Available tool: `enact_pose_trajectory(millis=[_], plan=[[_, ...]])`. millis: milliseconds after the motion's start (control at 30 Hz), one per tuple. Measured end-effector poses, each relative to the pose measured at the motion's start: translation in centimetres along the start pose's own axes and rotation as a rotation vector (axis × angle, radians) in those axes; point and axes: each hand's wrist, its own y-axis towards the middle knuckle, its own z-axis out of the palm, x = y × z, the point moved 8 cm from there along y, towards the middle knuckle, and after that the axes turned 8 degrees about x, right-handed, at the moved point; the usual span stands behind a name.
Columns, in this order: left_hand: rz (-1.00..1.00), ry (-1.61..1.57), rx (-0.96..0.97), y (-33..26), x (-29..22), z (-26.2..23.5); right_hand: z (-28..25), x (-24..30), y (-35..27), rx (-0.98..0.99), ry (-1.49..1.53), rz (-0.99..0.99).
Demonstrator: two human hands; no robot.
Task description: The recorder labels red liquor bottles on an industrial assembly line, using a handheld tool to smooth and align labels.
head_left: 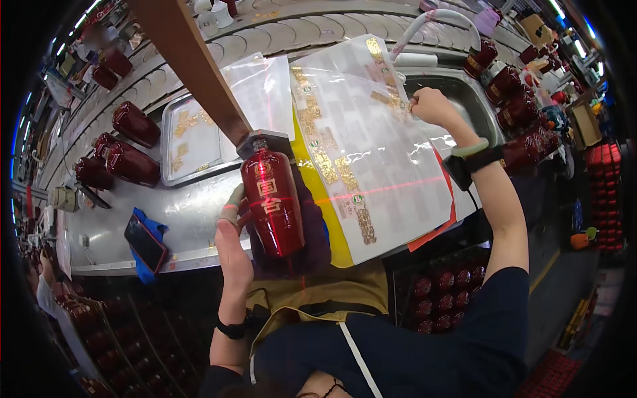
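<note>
My left hand (231, 240) grips a glossy dark red bottle (273, 202) lying on a purple pad at the front of the metal table (189, 212). The bottle's neck sits in a grey holder under a slanted wooden beam (192, 63), and a red laser line crosses the bottle. My right hand (430, 106) reaches far across and pinches the edge of a clear sheet of gold stickers (371, 142), which lies to the right of the bottle. That wrist wears a black band and a pale green one.
A metal tray (178, 149) with gold stickers lies at the left. Several red bottles (129, 156) lie on the conveyor at the left and others (517, 106) at the right. A dark phone (144, 242) rests on blue cloth. A crate of bottles (441, 292) stands below.
</note>
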Motion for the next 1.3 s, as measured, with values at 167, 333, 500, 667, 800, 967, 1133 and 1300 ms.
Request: enact_pose_trajectory(millis=[167,333,500,667,800,967,1133,1300], plan=[[-0.065,-0.090,0.052,0.7,1.4,0.0,-0.5,3.5,-5.3,0.081,0.523,-0.202],[0.079,0.020,-0.001,0.7,-2.0,-1.8,-2.6,8.7,-9.6,0.096,0.634,-0.220],[0.170,0.091,-0.024,0.8,-3.2,-2.3,-2.9,12.0,-11.5,0.122,0.617,-0.223],[0.288,0.057,0.088,1.0,-5.7,-0.3,-4.2,14.3,-14.6,0.129,0.542,-0.251],[0.255,-0.179,0.268,1.3,-8.2,2.5,-3.6,15.0,-15.0,0.083,0.531,-0.285],[0.219,-0.222,0.571,3.1,-15.6,7.7,-1.9,14.0,-15.6,0.125,0.538,-0.220],[0.257,-0.296,0.828,6.1,-21.9,13.2,0.3,13.0,-14.1,0.176,0.517,-0.256],[0.319,-0.325,0.856,8.9,-25.3,15.9,-0.1,13.3,-13.7,-0.048,0.565,-0.459]])
